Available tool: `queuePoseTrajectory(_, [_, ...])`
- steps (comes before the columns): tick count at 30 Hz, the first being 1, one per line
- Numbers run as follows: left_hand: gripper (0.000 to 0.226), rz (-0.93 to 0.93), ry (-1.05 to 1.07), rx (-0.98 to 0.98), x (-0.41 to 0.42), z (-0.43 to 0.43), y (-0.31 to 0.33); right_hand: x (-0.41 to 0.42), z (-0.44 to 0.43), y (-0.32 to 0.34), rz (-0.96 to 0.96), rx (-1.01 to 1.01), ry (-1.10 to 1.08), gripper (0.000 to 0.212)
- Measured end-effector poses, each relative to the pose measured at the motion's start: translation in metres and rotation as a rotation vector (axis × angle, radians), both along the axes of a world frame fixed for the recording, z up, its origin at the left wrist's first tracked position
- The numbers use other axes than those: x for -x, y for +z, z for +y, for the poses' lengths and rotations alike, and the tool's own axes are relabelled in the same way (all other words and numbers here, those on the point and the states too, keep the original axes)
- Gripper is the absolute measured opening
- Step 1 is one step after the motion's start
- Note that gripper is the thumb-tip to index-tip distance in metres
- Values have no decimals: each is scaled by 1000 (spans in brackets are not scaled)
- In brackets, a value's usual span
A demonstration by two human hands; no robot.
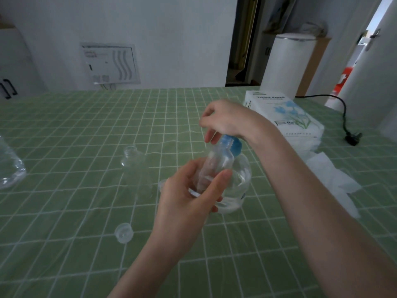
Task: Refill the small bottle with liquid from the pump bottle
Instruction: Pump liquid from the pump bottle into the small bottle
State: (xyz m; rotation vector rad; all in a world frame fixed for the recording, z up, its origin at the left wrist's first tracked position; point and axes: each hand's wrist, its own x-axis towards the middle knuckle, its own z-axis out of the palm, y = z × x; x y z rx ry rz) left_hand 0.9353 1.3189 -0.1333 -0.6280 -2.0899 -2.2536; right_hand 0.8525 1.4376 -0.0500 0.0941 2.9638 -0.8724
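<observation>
My left hand (187, 190) grips a small clear bottle (219, 162) and holds it tilted, its open threaded neck up against the blue pump head (235, 145). The clear pump bottle (242, 179) stands on the green checked tablecloth (86, 125) just behind the small bottle, with clear liquid in its lower part. My right hand (227, 119) sits on top of the pump head with its fingers curled down over it. The spout is hidden under that hand.
A second small clear bottle (131, 160) stands open to the left, and a clear cap (124, 232) lies nearer me. A large clear bottle (8, 168) is at the left edge. A tissue pack (283, 117), loose tissues (330, 181) and a black plug (352, 138) lie at the right.
</observation>
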Motion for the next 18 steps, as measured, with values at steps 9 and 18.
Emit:
queuePoseTrajectory(9, [21,8,9,2,1,0,2,-1,1,8,73,-10,-2,32])
queuePoseTrajectory(18, [23,8,-4,11,0,-1,1,1,0,2,26,12,9,32])
